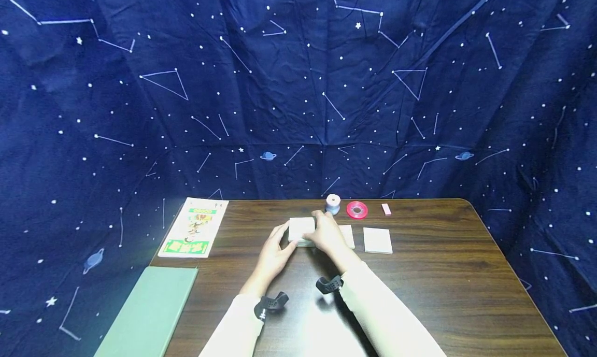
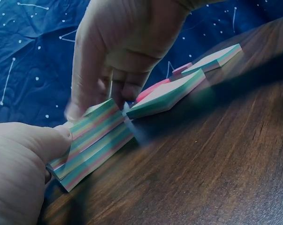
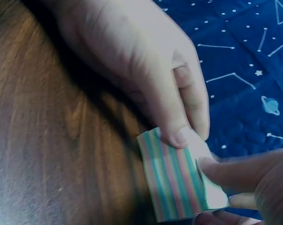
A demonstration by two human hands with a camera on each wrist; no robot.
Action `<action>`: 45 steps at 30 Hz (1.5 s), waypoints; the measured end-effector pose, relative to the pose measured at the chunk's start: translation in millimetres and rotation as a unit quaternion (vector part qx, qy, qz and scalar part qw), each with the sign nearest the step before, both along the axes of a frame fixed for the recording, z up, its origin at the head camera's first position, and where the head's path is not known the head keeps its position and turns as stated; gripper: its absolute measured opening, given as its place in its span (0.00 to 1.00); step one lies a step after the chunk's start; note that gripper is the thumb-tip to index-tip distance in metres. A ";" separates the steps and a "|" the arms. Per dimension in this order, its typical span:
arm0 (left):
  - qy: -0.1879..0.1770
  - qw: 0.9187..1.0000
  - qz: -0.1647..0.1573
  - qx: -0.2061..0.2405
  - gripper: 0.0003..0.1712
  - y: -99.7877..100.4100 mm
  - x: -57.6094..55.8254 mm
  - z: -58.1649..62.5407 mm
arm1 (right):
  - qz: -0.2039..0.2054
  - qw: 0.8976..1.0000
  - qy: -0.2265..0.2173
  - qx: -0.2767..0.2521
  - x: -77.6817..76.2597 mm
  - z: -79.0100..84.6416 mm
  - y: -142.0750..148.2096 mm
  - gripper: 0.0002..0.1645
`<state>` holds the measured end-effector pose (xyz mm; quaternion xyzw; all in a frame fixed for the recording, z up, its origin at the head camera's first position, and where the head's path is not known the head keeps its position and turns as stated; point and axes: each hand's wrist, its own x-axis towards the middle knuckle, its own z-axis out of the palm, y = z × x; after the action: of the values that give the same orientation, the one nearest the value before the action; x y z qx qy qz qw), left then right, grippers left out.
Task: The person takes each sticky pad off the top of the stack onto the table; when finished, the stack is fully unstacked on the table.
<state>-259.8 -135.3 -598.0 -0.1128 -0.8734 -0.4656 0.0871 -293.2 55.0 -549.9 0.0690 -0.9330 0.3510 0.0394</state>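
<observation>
A stack of square note pads (image 1: 301, 229), white on top with pastel-striped edges, stands at the middle of the table between both hands. My left hand (image 1: 272, 253) holds it from the left, thumb on the near side (image 2: 19, 164). From the right, my right hand (image 1: 328, 235) grips the upper pads, its thumb at the top edge (image 3: 263, 183). The left wrist view shows a gap line between upper and lower pads. Just right of the stack lies another note pad (image 1: 347, 236), partly hidden by the right hand. Further right is a separate pad (image 1: 378, 241).
Behind the pads stand a white-and-blue spool (image 1: 333, 204), a red ring-shaped roll (image 1: 357, 210) and a small pink eraser-like block (image 1: 386, 209). At the left lie a printed booklet (image 1: 193, 227) and a green folder (image 1: 149, 310). A starry blue curtain (image 1: 298, 87) hangs behind the table.
</observation>
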 end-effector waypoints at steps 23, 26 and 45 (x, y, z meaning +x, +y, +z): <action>-0.011 1.000 -0.002 0.001 0.38 -1.2 1.9 0.8 | -0.010 0.997 0.022 0.078 1.8 -2.8 -8.3 0.40; -0.010 1.000 0.000 -0.003 0.38 -1.4 1.8 0.5 | -0.016 0.997 0.027 0.064 3.7 -1.8 -7.4 0.42; -0.026 0.999 0.007 -0.021 0.40 0.0 -1.6 -1.2 | -0.024 0.997 0.076 -0.001 3.9 -4.4 7.2 0.36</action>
<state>-261.4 -135.3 -599.2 -0.0963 -0.8860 -0.4490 0.0651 -289.3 62.2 -554.3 0.0730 -0.9284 0.3444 0.1186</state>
